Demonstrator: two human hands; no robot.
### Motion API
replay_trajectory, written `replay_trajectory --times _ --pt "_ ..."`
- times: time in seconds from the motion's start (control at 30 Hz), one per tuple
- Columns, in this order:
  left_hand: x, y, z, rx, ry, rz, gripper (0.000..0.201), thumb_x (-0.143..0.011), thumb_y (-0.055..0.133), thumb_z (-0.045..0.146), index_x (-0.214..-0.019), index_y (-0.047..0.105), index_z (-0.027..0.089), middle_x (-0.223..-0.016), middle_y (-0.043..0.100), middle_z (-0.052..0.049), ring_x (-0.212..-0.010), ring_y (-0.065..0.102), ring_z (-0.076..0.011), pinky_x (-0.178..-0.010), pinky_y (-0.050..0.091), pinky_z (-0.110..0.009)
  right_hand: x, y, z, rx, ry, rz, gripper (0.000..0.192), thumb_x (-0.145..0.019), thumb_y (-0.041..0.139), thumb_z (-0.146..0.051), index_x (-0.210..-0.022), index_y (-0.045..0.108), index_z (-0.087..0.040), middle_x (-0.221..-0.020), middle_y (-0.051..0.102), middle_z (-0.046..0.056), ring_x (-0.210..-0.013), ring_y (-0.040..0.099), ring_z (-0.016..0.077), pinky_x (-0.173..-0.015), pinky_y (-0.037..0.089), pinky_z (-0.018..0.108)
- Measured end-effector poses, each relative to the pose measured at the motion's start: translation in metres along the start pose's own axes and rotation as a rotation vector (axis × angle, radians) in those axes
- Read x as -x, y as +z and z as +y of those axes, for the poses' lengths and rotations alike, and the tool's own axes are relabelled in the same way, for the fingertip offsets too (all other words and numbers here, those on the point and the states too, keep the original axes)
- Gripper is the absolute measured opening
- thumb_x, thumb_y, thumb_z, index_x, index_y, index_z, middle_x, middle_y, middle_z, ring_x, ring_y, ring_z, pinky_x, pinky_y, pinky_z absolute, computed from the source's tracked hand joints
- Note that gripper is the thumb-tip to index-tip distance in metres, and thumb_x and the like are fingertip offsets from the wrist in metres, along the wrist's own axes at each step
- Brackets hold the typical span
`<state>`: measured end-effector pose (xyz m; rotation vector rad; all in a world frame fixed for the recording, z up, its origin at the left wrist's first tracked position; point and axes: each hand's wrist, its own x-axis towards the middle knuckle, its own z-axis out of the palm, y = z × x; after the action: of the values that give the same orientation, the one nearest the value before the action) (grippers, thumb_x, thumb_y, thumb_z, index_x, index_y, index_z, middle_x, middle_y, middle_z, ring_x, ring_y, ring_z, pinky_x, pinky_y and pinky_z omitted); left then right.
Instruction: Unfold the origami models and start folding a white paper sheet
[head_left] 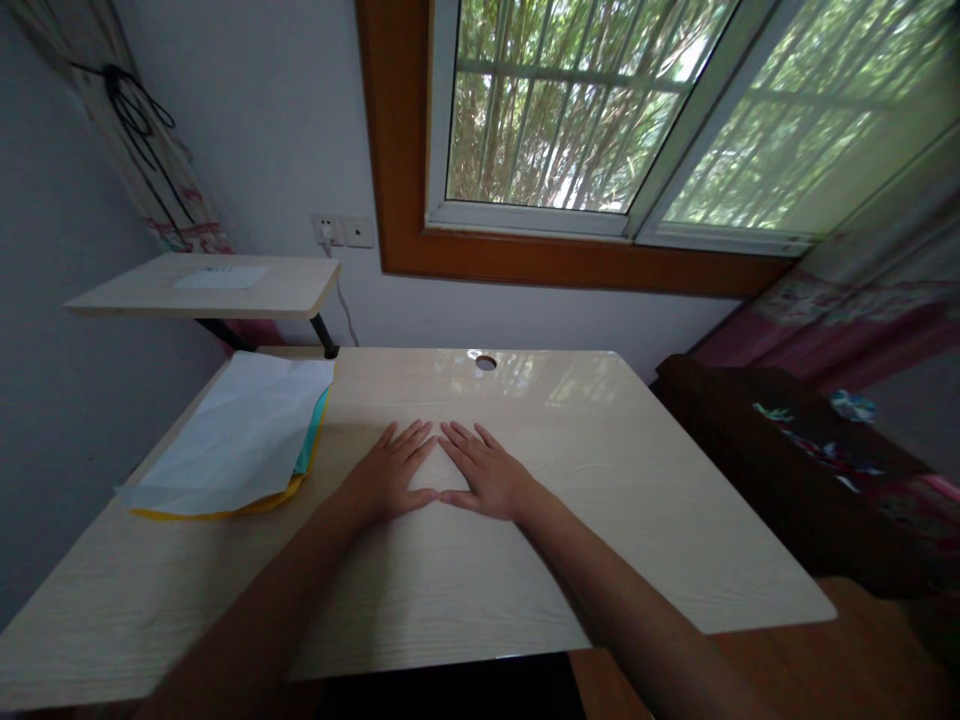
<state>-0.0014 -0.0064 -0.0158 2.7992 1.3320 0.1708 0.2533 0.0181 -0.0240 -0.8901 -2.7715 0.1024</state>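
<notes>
So your left hand (391, 478) and right hand (486, 476) lie open and flat, thumbs touching, mid-frame on the desk (600, 520), holding nothing; the paper stack (232, 435) sits untouched at centre left.

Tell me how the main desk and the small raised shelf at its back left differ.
The main desk is broad and low, while the raised shelf is narrow and sits higher on dark brackets. The desk bears both hands, left hand and right hand, lying flat, plus a stack of paper sheets; the shelf bears only one small white sheet. The desk has a round cable hole; the shelf shows none. Both are pale wood grain.
</notes>
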Motion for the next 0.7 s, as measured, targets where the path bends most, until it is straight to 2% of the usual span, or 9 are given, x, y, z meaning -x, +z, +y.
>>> replay_trajectory --times 0.27,0.53,0.7 --pt "-0.0007 0.0012 -0.0012 -0.006 0.003 -0.012 0.086 -0.094 0.034 0.073 -0.158 0.027 0.016 -0.167 0.019 -0.014 -0.156 0.012 -0.027 -0.126 0.003 -0.049 -0.0008 -0.0036 -0.0024 0.012 -0.004 -0.01 0.092 -0.093 0.044 -0.071 -0.161 0.016 -0.014 -0.165 0.022 0.018 -0.154 0.018 0.0298 -0.124 0.016 0.057" --pt "0.0002 0.0012 -0.0014 0.001 0.003 -0.002 0.085 -0.094 0.034 0.073 -0.159 0.025 0.019 -0.167 0.019 -0.012 -0.156 0.012 -0.0267 -0.125 0.005 -0.049 -0.0015 -0.0062 -0.0042 0.015 0.002 -0.018 0.091 -0.094 0.043 -0.071 -0.16 0.019 -0.014 -0.164 0.024 0.017 -0.154 0.019 0.0289 -0.125 0.015 0.056" --pt "-0.0006 0.0024 -0.0016 0.004 0.001 -0.005 0.087 -0.094 0.033 0.074 -0.158 0.026 0.017 -0.167 0.018 -0.014 -0.156 0.012 -0.0272 -0.125 0.004 -0.049 -0.0022 -0.007 -0.0046 0.014 0.01 -0.031 0.091 -0.094 0.042 -0.071 -0.16 0.019 -0.013 -0.164 0.023 0.018 -0.154 0.018 0.0295 -0.125 0.015 0.056"
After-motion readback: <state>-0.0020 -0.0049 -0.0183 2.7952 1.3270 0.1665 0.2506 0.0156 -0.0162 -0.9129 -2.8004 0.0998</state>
